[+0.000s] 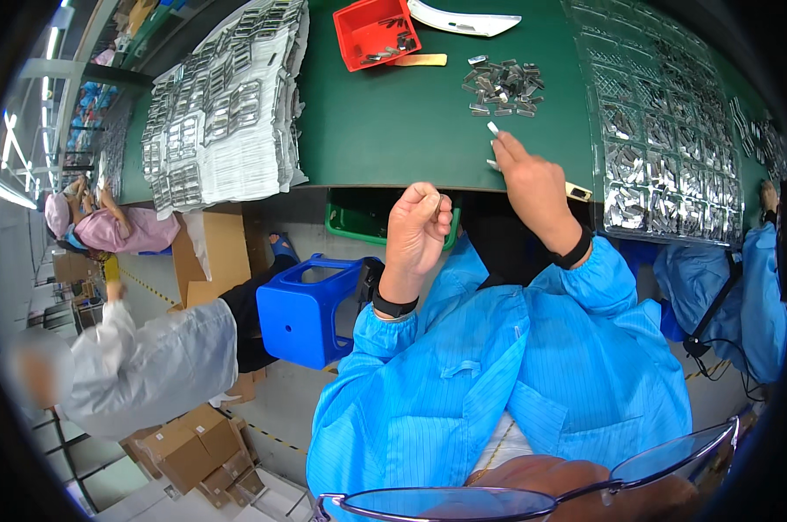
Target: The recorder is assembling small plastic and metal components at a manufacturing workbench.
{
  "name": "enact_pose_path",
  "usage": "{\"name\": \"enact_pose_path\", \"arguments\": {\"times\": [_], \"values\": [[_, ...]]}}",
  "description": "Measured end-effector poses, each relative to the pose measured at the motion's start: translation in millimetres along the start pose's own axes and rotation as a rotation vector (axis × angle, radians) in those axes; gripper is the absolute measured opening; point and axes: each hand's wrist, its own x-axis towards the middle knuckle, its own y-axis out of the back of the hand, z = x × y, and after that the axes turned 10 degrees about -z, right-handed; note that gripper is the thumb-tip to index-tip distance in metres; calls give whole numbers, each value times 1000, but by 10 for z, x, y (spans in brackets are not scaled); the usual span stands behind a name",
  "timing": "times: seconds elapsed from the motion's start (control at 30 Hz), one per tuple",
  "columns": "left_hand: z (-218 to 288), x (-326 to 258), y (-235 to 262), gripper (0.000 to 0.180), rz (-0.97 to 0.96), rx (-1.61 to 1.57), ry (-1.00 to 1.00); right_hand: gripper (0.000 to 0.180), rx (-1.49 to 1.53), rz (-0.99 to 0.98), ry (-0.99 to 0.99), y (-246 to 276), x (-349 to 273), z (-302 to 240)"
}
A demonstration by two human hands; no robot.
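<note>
Right hand rests at the near edge of the green table, forefinger and thumb pinched on a small metal clip; its long axis runs up and slightly left, away from the person. Left hand is raised short of the table, fingers curled into a fist (contents, if any, cannot be made out). Beyond lies a loose pile of clips. A red bin holds a few metal parts. The clear compartment tray at right carries clips in rows.
</note>
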Motion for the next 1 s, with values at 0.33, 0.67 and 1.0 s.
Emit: {"name": "enact_pose_path", "arguments": {"times": [0.33, 0.67, 1.0], "values": [[-186, 160, -86, 13, 2, -1, 126, 41, 86, 127, 53, -95, -333, 131], [-319, 701, -318, 27, -214, 1850, -546, 43, 158, 124, 4, -55, -414, 149], [-362, 788, -283, 37, -493, 2110, -521, 15, 1431, 19, -293, 86, -749, 368]]}}
